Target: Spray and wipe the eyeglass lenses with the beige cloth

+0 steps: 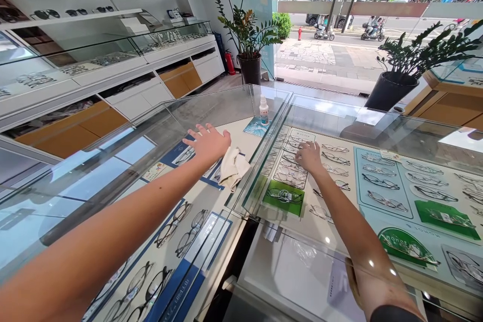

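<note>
glass-topped display counter (222,107), crumpled cream cloth (234,167), white bottle (263,112) on top

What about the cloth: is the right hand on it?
No, the cloth lies near the left hand, and the right hand is well apart from it.

The glass top (246,143) leaves passage between two obstacles, the crumpled cloth (234,167) and the upright bottle (263,112).
</note>
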Tool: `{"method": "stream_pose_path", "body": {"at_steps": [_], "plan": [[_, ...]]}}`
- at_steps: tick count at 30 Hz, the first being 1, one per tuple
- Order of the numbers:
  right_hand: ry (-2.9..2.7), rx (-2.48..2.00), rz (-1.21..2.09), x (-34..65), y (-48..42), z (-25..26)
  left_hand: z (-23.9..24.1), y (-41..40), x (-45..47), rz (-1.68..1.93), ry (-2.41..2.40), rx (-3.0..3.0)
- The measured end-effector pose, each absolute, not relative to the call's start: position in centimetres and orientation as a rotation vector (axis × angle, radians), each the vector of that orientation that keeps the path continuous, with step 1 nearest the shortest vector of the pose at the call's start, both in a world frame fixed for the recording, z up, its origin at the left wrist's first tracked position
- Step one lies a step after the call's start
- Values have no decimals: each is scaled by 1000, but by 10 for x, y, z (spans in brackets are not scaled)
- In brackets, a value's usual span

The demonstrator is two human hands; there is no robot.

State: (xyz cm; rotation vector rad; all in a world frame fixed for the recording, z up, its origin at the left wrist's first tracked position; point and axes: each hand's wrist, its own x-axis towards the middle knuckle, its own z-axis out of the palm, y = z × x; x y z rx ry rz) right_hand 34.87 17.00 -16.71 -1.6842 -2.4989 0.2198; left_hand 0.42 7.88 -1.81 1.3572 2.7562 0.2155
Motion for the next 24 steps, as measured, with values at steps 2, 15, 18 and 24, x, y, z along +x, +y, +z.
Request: {"method": "stream_pose_path", "body": {"at_steps": [2, 15, 18, 24], "plan": [[-2495, -1686, 210, 347, 168, -166, -17, 78, 5, 215, 2755, 1355], [-2463, -1681, 197, 343, 169, -163, -17, 79, 6, 232, 2758, 1372], [-2454, -1638, 210, 348, 161, -156, -19, 79, 5, 237, 2758, 1370], [-2601, -1568, 248, 347, 139, -146, -20, 80, 6, 244, 2771, 1378]]}}
